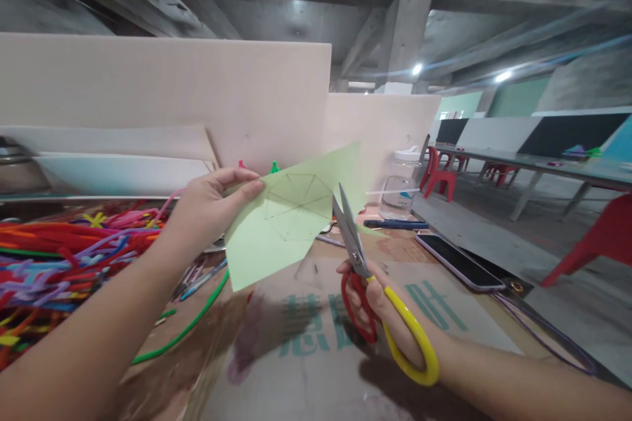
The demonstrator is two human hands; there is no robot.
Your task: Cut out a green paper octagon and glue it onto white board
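Between thumb and fingers, my left hand [217,200] pinches the upper left edge of a light green sheet of paper [276,243]. Thin pencil lines forming a polygon with crossing lines are drawn on the sheet, and its lower right side is cut at a slant. My right hand [380,309] grips scissors [353,237] with one red and one yellow handle. Their blades are slightly apart, point upward and lie at the paper's right part; I cannot tell whether paper is between them. Under both hands lies a pale board with green printed characters [306,329].
Colourful pipe cleaners [64,263] are heaped at left, with a green one [197,322] trailing toward me. A clear plastic bottle [399,187], a dark blue pen [395,224] and a phone [459,262] lie or stand at right. A pale partition [162,92] rises behind; red chairs [597,237] are beyond.
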